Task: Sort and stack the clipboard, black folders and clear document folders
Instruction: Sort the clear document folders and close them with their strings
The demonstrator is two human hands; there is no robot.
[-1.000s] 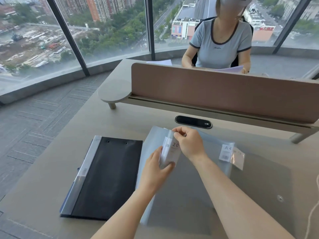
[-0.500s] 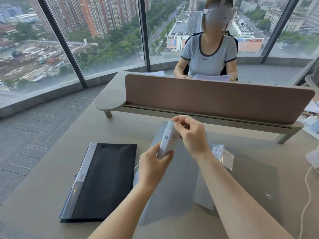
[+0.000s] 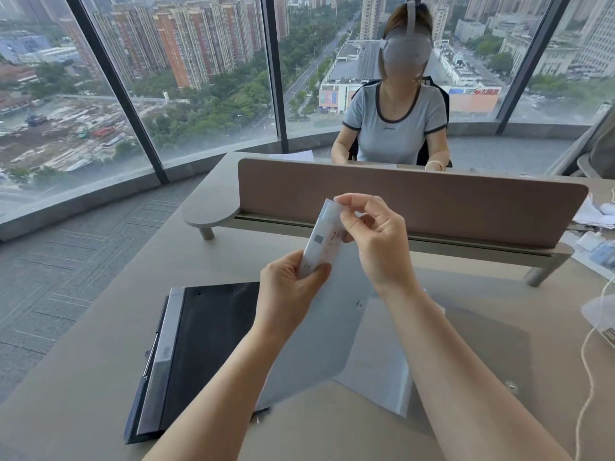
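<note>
A stack of black folders (image 3: 206, 357) lies flat on the desk at the left, grey spine on its left side. I hold a clear document folder (image 3: 326, 331) lifted off the desk, its top corner raised. My left hand (image 3: 289, 291) grips the lower end of its white label strip (image 3: 324, 241); my right hand (image 3: 376, 241) pinches the strip's upper end. Another clear document folder (image 3: 482, 354) lies flat under my right forearm. I cannot make out a clipboard.
A brown divider panel (image 3: 432, 204) crosses the desk (image 3: 83, 394) ahead; a person (image 3: 396, 124) sits behind it. Papers and small items (image 3: 595, 234) lie at the far right, and a white cable (image 3: 589, 354) trails along the right edge. Windows curve round the left.
Both hands have risen with the clear folder, lifting its labelled corner higher. The view has tilted upward. The black folders have not moved.
</note>
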